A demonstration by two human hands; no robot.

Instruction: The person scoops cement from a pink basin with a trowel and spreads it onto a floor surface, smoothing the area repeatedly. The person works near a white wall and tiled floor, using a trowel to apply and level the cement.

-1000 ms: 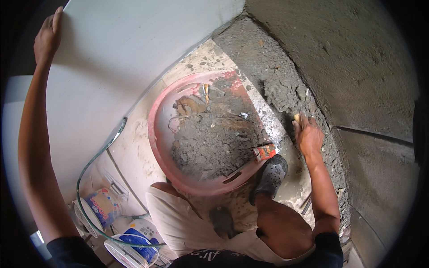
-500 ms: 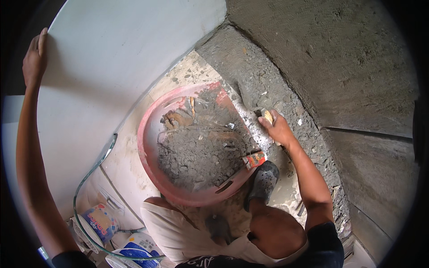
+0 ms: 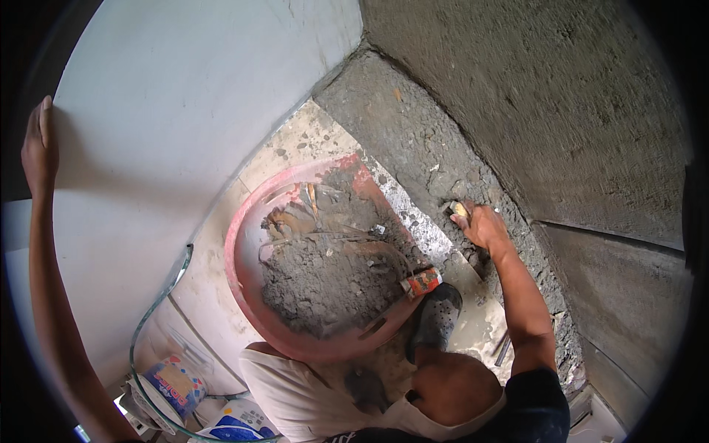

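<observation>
My right hand [image 3: 485,226] is closed round the pale yellow handle of a trowel [image 3: 461,211]. Its blade is mostly hidden against the strip of rough grey mortar [image 3: 402,122] along the textured wall. Raised at far left, my left hand [image 3: 40,151] lies with fingers stretched along the edge of the smooth white wall [image 3: 177,96]. Between my arms sits a round pinkish-red basin [image 3: 244,303], holding crumbly grey mortar mix [image 3: 332,277] and some brown scraps. A small red-orange cylinder [image 3: 422,283] leans over its near right rim.
A rough grey wall [image 3: 532,111] rises at right. My dark clog [image 3: 440,314] is beside the basin. A green hose [image 3: 136,332] curves past a white tub with coloured print [image 3: 173,387] and a blue-and-white container [image 3: 236,422] at lower left. Pale tiles [image 3: 303,140] carry mortar crumbs.
My right hand has moved right with the trowel, deeper over the mortar strip. My left hand appears lower and further left in view, still on the wall edge.
</observation>
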